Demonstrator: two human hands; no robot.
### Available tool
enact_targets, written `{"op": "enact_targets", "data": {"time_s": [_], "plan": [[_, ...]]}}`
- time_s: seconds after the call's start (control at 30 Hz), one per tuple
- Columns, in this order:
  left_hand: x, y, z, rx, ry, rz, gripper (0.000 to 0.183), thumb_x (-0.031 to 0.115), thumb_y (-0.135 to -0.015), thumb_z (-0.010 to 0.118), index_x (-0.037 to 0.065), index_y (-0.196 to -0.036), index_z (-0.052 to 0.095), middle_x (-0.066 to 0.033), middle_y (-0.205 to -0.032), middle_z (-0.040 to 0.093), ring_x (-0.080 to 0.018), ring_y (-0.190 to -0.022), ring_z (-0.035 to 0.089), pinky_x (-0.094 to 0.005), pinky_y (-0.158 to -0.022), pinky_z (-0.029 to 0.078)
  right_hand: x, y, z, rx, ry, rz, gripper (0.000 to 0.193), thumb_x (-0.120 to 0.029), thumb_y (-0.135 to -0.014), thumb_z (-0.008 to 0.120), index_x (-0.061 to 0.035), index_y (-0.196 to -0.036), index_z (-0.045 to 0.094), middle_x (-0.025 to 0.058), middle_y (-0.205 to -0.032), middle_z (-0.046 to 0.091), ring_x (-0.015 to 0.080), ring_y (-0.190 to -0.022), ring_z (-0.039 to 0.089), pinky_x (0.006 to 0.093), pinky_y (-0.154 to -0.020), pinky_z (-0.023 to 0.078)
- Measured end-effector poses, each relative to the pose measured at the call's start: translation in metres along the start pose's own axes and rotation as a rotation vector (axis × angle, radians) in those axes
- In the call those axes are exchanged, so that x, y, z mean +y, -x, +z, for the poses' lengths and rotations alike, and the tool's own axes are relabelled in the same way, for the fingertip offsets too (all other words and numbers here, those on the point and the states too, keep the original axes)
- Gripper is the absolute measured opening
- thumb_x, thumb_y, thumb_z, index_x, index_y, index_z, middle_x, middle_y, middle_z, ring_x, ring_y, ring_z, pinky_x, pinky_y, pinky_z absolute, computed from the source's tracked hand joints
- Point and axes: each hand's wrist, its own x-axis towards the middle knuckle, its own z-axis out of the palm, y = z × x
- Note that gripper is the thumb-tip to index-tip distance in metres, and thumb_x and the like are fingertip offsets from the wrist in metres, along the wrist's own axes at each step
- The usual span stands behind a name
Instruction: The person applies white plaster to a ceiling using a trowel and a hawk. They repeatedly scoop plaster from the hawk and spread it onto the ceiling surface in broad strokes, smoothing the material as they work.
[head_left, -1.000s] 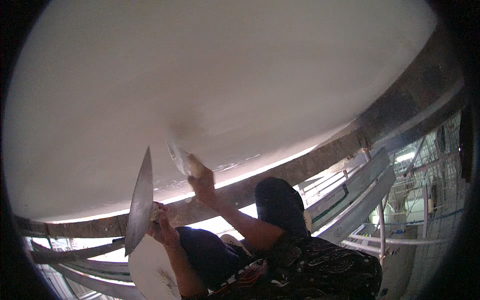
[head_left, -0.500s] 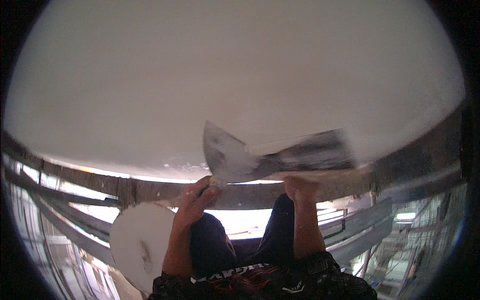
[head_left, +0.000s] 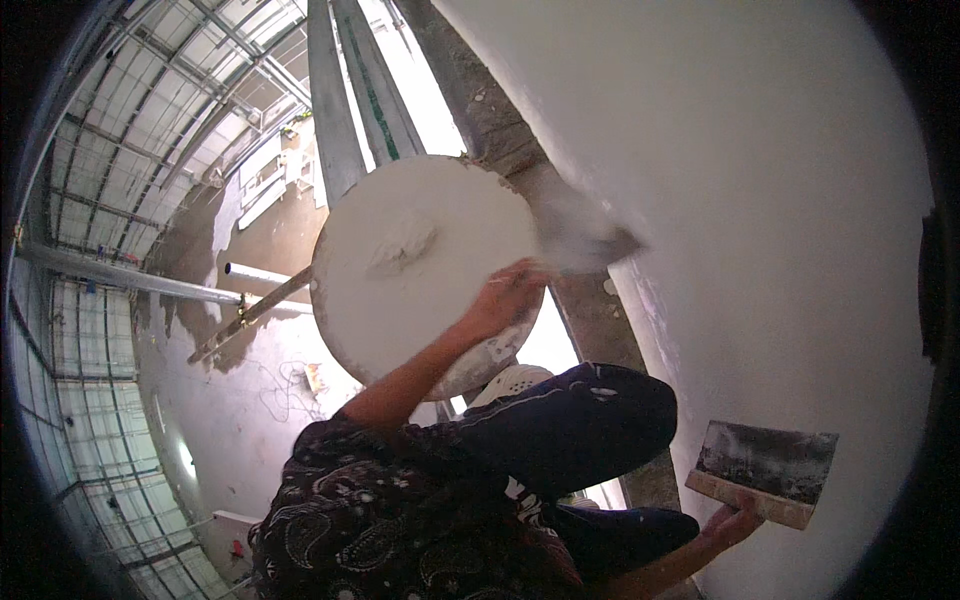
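My left hand point(head_left: 508, 297) is closed around the handle of a putty knife over the right rim of a large round tub. The putty knife point(head_left: 595, 243) is smeared by motion, its blade pointing right. White compound point(head_left: 405, 250) fills the tub, with a raised lump on its surface. At the lower right, my right hand point(head_left: 733, 524) grips a wide scraper point(head_left: 768, 460) by its pale wooden back edge. Its dark broad blade carries whitish smears and lies in front of the white wall point(head_left: 780, 230).
Metal planks point(head_left: 365, 110) run behind the tub, and a rough beam point(head_left: 590, 300) lies between it and the wall. Scaffold poles point(head_left: 140, 280) cross the left side. Far below is a stained floor point(head_left: 215, 420). My bent knees point(head_left: 600, 410) are between my hands.
The view has swung left toward the tub. My hands, close together with the two blades meeting before, are now far apart: the left at the tub, the right by the wall.
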Motion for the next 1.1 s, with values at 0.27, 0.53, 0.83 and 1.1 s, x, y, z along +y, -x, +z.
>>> {"op": "enact_targets", "data": {"time_s": [0.27, 0.53, 0.83, 1.1], "plan": [[-0.198, 0.129, -0.116, 0.664, -0.023, -0.646, 0.042, 0.044, -0.080, 0.047, 0.003, -0.087, 0.050, -0.0066, -0.061, 0.050, -0.0157, -0.047, 0.047, -0.0284, -0.042, 0.039, 0.047, -0.045, -0.042, 0.017, 0.149, 0.025, 0.067, -0.013, -0.060, 0.061, 0.0058, -0.116, 0.030, 0.0180, -0.111, 0.039, 0.0291, -0.102, 0.041, 0.0410, -0.093, 0.030], [-0.153, 0.110, -0.202, 0.517, -0.374, -0.666, 0.042, 0.043, -0.081, 0.045, 0.002, -0.076, 0.047, -0.0072, -0.057, 0.049, -0.0143, -0.041, 0.048, -0.0288, -0.037, 0.038, 0.020, -0.014, -0.006, 0.061, 0.240, 0.057, 0.059, -0.016, -0.065, 0.059, 0.0033, -0.114, 0.033, 0.0173, -0.107, 0.041, 0.0271, -0.098, 0.045, 0.0363, -0.088, 0.036], [-0.198, 0.131, -0.189, 0.543, -0.217, -0.738, 0.042, 0.045, -0.081, 0.044, 0.004, -0.076, 0.047, -0.0047, -0.055, 0.047, -0.0133, -0.041, 0.046, -0.0273, -0.035, 0.035, 0.034, -0.028, -0.021, 0.088, 0.328, 0.062, 0.071, -0.020, -0.063, 0.061, 0.0086, -0.118, 0.025, 0.0216, -0.112, 0.036, 0.0304, -0.103, 0.041, 0.0397, -0.093, 0.031], [-0.204, 0.081, -0.180, 0.712, -0.104, -0.634, 0.038, 0.041, -0.083, 0.044, 0.004, -0.071, 0.044, -0.0036, -0.053, 0.044, -0.0133, -0.038, 0.044, -0.0264, -0.032, 0.036, 0.031, -0.018, -0.002, 0.065, 0.333, 0.034, 0.070, -0.022, -0.067, 0.061, 0.0080, -0.119, 0.025, 0.0226, -0.112, 0.036, 0.0309, -0.103, 0.041, 0.0393, -0.092, 0.032]]}}
